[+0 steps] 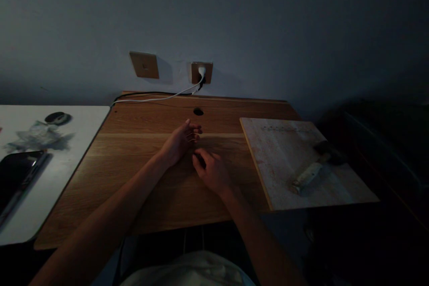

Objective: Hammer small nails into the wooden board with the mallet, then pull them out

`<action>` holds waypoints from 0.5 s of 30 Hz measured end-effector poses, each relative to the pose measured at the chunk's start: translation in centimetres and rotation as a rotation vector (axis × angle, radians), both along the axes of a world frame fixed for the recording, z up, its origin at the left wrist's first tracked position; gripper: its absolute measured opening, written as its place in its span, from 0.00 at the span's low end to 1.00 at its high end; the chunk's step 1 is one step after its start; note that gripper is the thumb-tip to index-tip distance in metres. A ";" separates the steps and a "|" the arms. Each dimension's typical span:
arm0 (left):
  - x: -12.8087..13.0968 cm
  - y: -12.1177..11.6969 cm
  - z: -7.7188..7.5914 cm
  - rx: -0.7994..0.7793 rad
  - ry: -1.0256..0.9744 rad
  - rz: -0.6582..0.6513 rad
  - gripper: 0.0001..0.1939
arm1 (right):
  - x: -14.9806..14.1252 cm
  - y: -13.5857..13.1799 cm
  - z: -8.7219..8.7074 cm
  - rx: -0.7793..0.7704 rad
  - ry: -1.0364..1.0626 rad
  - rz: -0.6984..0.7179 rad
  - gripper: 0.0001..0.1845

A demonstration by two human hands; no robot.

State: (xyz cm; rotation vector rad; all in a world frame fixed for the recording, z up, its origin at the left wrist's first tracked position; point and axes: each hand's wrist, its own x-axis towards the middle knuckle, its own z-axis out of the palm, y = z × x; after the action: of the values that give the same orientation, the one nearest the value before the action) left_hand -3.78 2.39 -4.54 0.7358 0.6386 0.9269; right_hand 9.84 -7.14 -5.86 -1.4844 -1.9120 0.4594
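My left hand (180, 144) rests on its edge on the wooden desk (144, 187), palm turned to the right, fingers half curled and the thumb raised. A thin pale strand (192, 134), looking like a loop, crosses its fingers; the dim light hides what it is made of. Close by on the near right, my right hand (214, 170) is curled with thumb and forefinger bent toward each other. Whatever is between those fingertips, if anything, cannot be made out. The two hands are slightly apart.
On the right, a hammer (310, 174) lies on a pale board (278, 165). A white table (63, 174) adjoins on the left, carrying a phone-like black device (20, 170), crumpled plastic (40, 136) and a dark round object (56, 118). Cables run to a wall socket (208, 71).
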 end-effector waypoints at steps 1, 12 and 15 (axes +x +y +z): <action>0.0 0.0 -0.1 0.002 -0.001 -0.002 0.20 | 0.0 0.0 0.0 0.001 -0.002 0.000 0.09; 0.0 -0.1 0.0 -0.025 -0.054 -0.010 0.18 | 0.0 0.0 0.3 -0.013 -0.021 0.002 0.08; 0.0 0.0 -0.1 -0.027 -0.051 -0.015 0.18 | -0.1 0.0 0.2 -0.018 -0.026 -0.001 0.08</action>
State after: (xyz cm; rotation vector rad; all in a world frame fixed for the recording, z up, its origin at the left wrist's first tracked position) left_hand -3.78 2.34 -4.61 0.6905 0.5988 0.9190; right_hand 9.78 -7.17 -5.61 -1.5095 -1.9321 0.4599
